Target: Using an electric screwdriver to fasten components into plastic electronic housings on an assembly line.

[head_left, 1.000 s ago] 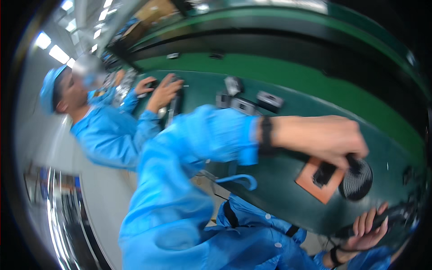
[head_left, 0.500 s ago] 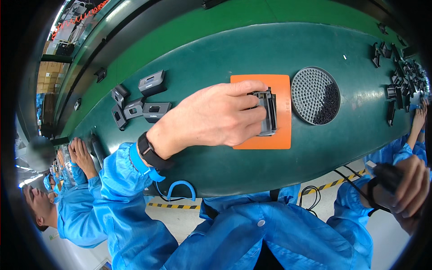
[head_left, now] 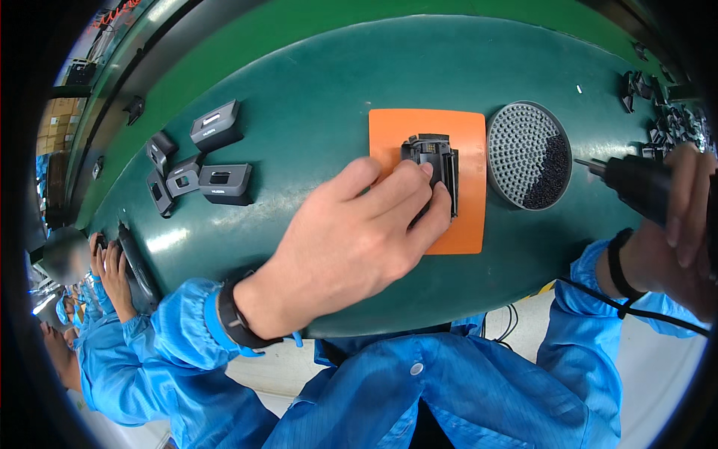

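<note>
My left hand (head_left: 366,228) rests over a black plastic housing (head_left: 443,161) on an orange mat (head_left: 467,236), its fingers gripping the near left part. Those fingers hide some of the housing; its open inside shows at the far end. At the right, my right hand (head_left: 684,232) is wrapped round a black electric screwdriver (head_left: 636,182). The bit points left toward a round grey tray (head_left: 516,135) full of small holes. Small black screws (head_left: 550,176) fill the tray's right side. The bit's tip is close to the tray's right rim.
Several dark grey housings (head_left: 224,179) lie at the left of the green table (head_left: 321,82). Black parts (head_left: 669,127) are heaped at the far right. Another person's hand (head_left: 112,277) is by a black tool (head_left: 137,262) at the left edge. A cable (head_left: 598,288) trails from the screwdriver.
My right hand has raised the screwdriver from low at the right to beside the tray. My left hand has shifted nearer me on the housing, baring its far end. The view has shifted slightly.
</note>
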Demonstrator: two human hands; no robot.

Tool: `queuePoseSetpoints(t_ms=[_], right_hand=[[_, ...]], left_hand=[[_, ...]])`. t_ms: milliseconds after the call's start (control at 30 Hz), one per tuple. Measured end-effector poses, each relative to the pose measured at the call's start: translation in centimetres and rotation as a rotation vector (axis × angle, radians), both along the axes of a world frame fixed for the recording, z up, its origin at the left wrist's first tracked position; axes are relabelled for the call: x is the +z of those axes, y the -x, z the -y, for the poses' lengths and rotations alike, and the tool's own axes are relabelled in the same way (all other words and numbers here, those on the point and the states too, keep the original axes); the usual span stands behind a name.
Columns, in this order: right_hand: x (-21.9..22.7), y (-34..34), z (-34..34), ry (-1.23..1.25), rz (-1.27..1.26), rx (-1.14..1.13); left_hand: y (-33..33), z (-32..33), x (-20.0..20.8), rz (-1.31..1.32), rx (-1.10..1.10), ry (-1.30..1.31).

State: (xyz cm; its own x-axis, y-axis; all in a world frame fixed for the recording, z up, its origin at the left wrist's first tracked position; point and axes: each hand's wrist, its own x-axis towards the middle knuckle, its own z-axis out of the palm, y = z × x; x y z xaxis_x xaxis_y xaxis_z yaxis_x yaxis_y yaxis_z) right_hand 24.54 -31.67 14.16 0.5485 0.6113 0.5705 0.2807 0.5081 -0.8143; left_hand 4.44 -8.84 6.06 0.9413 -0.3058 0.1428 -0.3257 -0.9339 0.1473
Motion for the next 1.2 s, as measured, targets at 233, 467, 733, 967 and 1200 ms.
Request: queuePoseSetpoints(t_ms=[233, 467, 733, 967, 1200], right_hand=[[-3.7, -1.3, -1.2, -0.018, -0.132, 0.025], [-5.2, -1.2, -3.1, 0.024, -0.103, 0.027], [-6.0, -2.0, -4.4, 0.067, -0.081, 0.023], [-6.7, -2.4, -5.1, 0.077, -0.092, 0.036], [-6.7, -2.6, -5.4, 0.082, -0.107, 0.047]], left_hand=[[-0.1, -0.2, 0.1, 0.002, 0.0, -0.103], [-0.2, -0.1, 0.6, -0.194, 0.066, 0.087], [-0.5, -0.1, 1.0, -0.271, 0.054, 0.11], [-0.4, -0.1, 0.9, -0.277, 0.05, 0.074], [-0.5, -0.1, 1.0, -0.277, 0.04, 0.074]])
